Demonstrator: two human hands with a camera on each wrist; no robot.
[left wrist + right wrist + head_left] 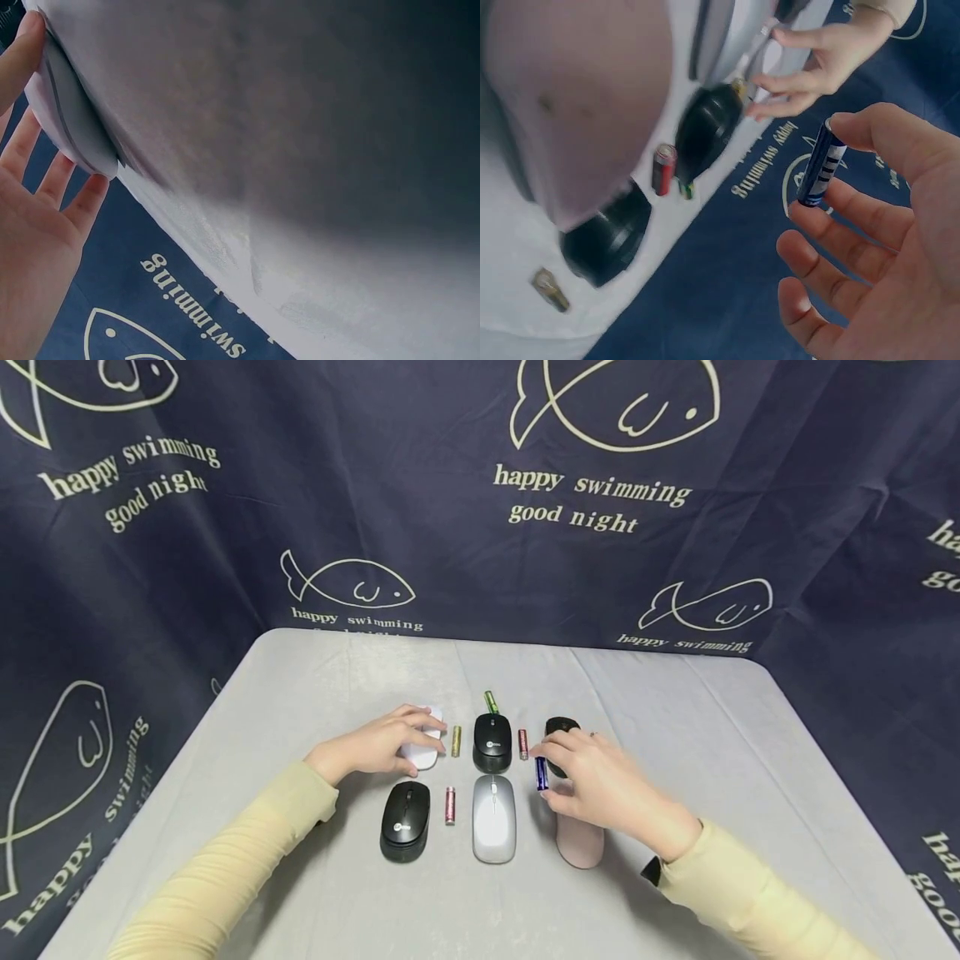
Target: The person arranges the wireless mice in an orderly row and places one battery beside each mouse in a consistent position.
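My left hand (382, 742) grips a white mouse (423, 753) at the back left, with the thumb at its near end and the fingers along its other side. The left wrist view has the same mouse (71, 112) between thumb and spread fingers. My right hand (603, 781) pinches a blue battery (823, 166) by its two ends, between thumb and fingertips. Under that hand lies a pink mouse (581, 847), partly hidden. Behind the fingers a black mouse (561, 727) is partly covered. A yellow battery (456, 741) lies just right of the left fingertips.
In the middle stand a black mouse (492, 743) and a silver mouse (494, 822); another black mouse (405, 818) is front left. Red batteries (450, 806) lie between mice, and a green battery (491, 702) lies behind. A gold-coloured battery (549, 289) appears in the right wrist view.
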